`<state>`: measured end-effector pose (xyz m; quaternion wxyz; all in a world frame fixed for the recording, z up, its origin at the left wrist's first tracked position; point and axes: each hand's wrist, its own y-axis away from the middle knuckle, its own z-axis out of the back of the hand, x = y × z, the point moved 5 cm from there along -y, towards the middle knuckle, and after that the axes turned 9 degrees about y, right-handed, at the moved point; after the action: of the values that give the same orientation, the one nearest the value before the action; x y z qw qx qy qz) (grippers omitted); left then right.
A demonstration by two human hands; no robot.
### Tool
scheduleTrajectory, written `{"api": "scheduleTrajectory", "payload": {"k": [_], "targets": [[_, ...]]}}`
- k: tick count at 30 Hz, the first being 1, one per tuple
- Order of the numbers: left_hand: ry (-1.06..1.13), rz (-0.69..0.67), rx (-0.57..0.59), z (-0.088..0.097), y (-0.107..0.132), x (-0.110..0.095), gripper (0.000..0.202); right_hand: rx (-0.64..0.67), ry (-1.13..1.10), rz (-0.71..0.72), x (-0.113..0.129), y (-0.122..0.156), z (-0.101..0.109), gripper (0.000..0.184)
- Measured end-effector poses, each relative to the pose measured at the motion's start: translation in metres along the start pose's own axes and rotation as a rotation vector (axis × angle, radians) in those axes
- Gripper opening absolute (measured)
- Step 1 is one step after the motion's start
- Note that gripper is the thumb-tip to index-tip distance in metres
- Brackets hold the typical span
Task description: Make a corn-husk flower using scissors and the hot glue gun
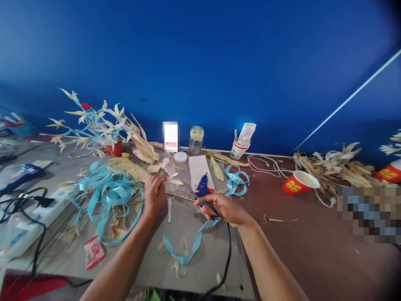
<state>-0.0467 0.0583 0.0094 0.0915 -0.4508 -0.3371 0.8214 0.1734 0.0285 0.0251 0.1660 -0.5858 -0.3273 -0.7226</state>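
My left hand [155, 193] is closed with a small piece of pale corn husk [173, 175] between its fingertips. My right hand [224, 207] grips a pair of scissors [211, 207], whose blades point up and left toward the husk without visibly touching it. Just behind the scissors lies a blue glue gun [203, 184] on a white sheet [197, 165]. A strip of light blue ribbon [191, 255] curls over the grey table below my right hand. Left of my left hand, more blue ribbon [120, 194] is heaped around a bundle of tan fibres [128, 168].
Husk flowers on blue stems [103, 121] stand in a red pot at the back left. A power strip [40, 219] with black cables sits at the left. Along the wall are a glass jar [196, 142] and a cup [240, 149]. A red paper cup [296, 184] leans at the right.
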Motion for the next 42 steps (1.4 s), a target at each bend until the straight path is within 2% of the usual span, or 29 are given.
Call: {"api": "scheduleTrajectory", "payload": {"k": [9, 19, 27, 36, 42], "targets": [[-0.032, -0.082, 0.021, 0.0008, -0.0001, -0.0067, 0.018, 0.034, 0.024, -0.013, 0.0012, 0.0025, 0.0000, 0.057], [-0.022, -0.115, 0.017, 0.0017, -0.0005, -0.0083, 0.019, 0.031, 0.033, -0.022, 0.0029, 0.0040, 0.0012, 0.056], [-0.021, -0.092, 0.041, 0.0004, 0.0000, -0.0057, 0.021, 0.028, 0.013, -0.048, -0.0019, 0.0028, 0.0021, 0.052], [-0.041, -0.143, 0.048, 0.0000, 0.0004, -0.0085, 0.021, 0.013, 0.005, -0.062, -0.0006, 0.0033, 0.0024, 0.053], [-0.051, -0.115, 0.059, -0.0008, 0.0003, -0.0068, 0.020, 0.012, 0.013, -0.065, -0.0028, 0.0041, 0.0033, 0.052]]}}
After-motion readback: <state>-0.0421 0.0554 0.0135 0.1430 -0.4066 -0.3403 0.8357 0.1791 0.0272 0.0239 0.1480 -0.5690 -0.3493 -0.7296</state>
